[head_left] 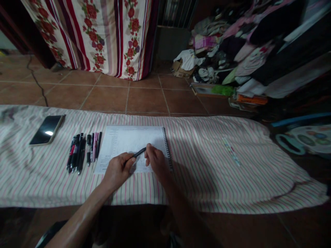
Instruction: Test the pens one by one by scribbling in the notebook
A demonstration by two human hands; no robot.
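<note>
Over a spiral notebook (139, 136) with printed pages, my left hand (119, 168) grips a dark pen (140, 152) near one end. At the pen's other end, the fingers of my right hand (155, 156) are closed on its tip. The pen slants up to the right between the two hands. Left of the notebook lies a row of pens (94, 146), black, pink and clear. Beside them is a denser bunch of mostly black pens (76, 153). Out to the right, a thin patterned pen or strip (232, 151) rests alone on the striped cloth (196, 165).
A phone (48, 130) lies face up at the left of the cloth. Beyond the cloth are a tiled floor (108, 93), a floral curtain (108, 38) and a heap of clothes (219, 44). A pale blue plastic object (292, 143) stands at the right.
</note>
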